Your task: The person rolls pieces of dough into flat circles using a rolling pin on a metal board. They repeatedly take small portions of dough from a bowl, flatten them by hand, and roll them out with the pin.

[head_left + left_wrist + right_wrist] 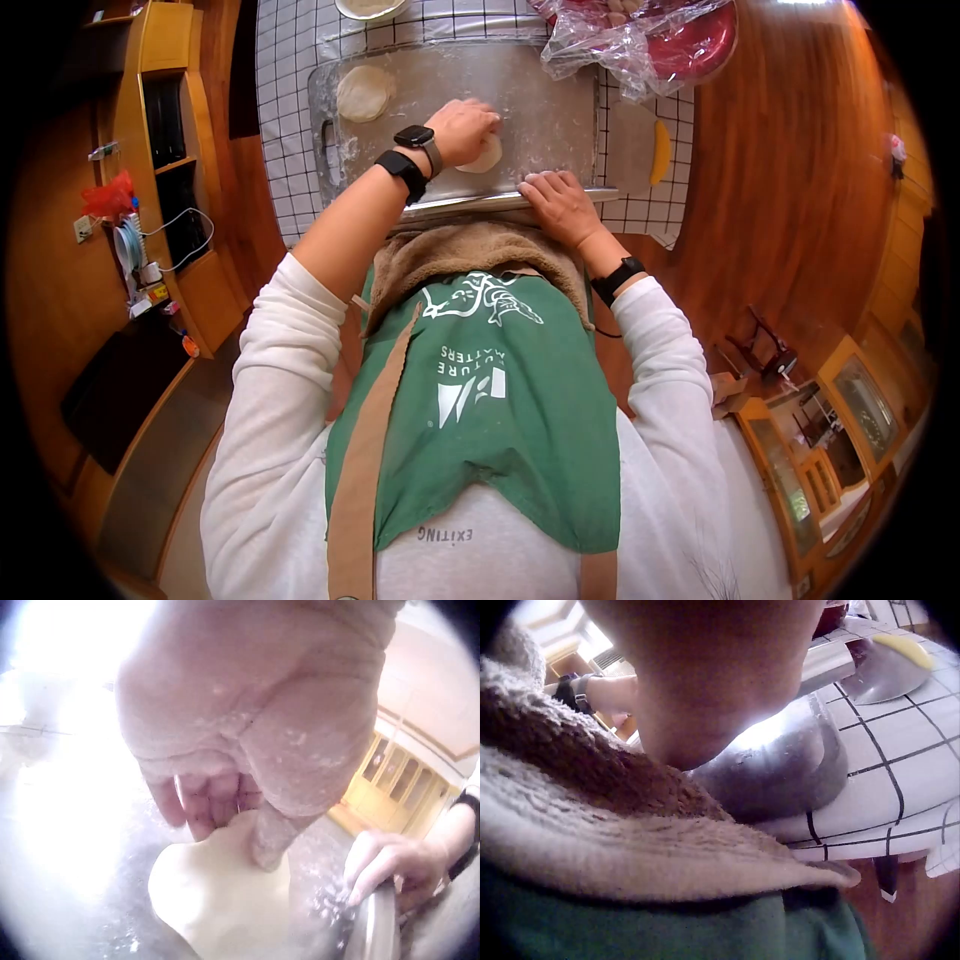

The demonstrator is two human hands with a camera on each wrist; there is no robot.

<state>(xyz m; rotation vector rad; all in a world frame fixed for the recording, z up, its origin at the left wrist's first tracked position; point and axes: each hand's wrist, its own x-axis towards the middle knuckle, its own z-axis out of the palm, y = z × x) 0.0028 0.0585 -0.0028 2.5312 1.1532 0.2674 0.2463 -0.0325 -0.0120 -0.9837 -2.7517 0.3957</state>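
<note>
My left hand (465, 130) pinches the edge of a flat round of dough (217, 892), thumb on one side and fingers behind it. The pale dough spreads below the fingers, over the floury metal board (550, 90). Near the board's front edge lies a shiny metal rolling pin (470, 205). My right hand (562, 205) holds it toward its right end, fingers curled over the top. In the right wrist view the back of that arm covers much of the pin, whose end (829, 666) sticks out.
At the board's far left sits a pile of dough rounds (366, 93). A white bowl (372, 8) stands behind it. Back right, clear plastic (605, 55) drapes a red basin (700, 50). A scraper with a yellow handle (660, 153) lies right of the board on the checked tablecloth (285, 160).
</note>
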